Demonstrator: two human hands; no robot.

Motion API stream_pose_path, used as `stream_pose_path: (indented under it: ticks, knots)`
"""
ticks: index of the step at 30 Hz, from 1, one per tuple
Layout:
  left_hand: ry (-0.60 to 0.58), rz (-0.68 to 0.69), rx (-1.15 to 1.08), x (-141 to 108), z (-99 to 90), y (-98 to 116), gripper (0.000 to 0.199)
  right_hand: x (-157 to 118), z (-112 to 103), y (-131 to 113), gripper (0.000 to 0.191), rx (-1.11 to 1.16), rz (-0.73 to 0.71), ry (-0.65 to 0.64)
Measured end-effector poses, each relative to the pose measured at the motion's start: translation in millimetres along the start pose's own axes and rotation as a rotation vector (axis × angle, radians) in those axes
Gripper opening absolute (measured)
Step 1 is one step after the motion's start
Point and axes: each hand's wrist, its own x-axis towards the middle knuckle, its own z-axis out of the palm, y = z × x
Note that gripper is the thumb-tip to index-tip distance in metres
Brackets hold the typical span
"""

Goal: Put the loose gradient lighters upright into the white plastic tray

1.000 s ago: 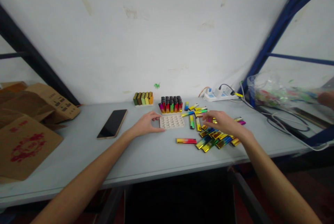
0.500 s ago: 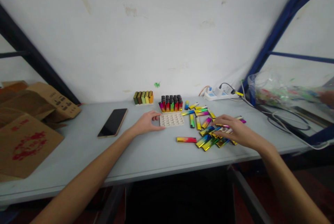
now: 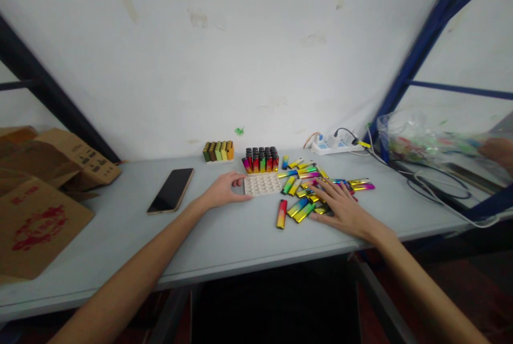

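My left hand (image 3: 227,190) grips the left end of a white tray (image 3: 263,184) with rows of round hollows, thumb at its front corner and fingers at the back one. The tray lies flat on the table, its hollows bare. Fingers spread, my right hand (image 3: 336,206) lies flat over a loose pile of shiny rainbow-coloured lighters (image 3: 301,209) and hides part of it. One red and yellow lighter (image 3: 281,214) lies apart at the pile's left. Directly behind the tray, black-topped lighters (image 3: 262,161) stand upright in rows.
Yellow-topped lighters (image 3: 218,151) stand in a second block by the wall. A phone (image 3: 171,190) lies left of my left hand, with cardboard boxes (image 3: 48,226) beyond. A power strip (image 3: 336,145) with cables and a plastic bag (image 3: 409,133) are at the right. Another person's hand (image 3: 497,150) shows at far right.
My right hand has come down and left onto the pile, its fingers now spread. Several lighters have shifted, and the red and yellow one has turned from sideways to nearly lengthwise. My left hand stays put.
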Motion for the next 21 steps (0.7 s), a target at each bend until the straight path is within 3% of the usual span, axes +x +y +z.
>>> stream_pose_path:
  ticks: [13, 17, 21]
  knots:
    - [0.000, -0.029, -0.025, 0, -0.2, 4, 0.060, 40, 1, 4, 0.067, 0.096, -0.082, 0.103]
    - [-0.009, -0.029, -0.022, 0, -0.3, 3, 0.061, 40, -21, 13, 0.052, 0.218, -0.034, 0.267]
    - [-0.006, -0.037, -0.022, 0, 0.1, 2, 0.062, 34, -37, 52, 0.046, 0.141, 0.117, 0.458]
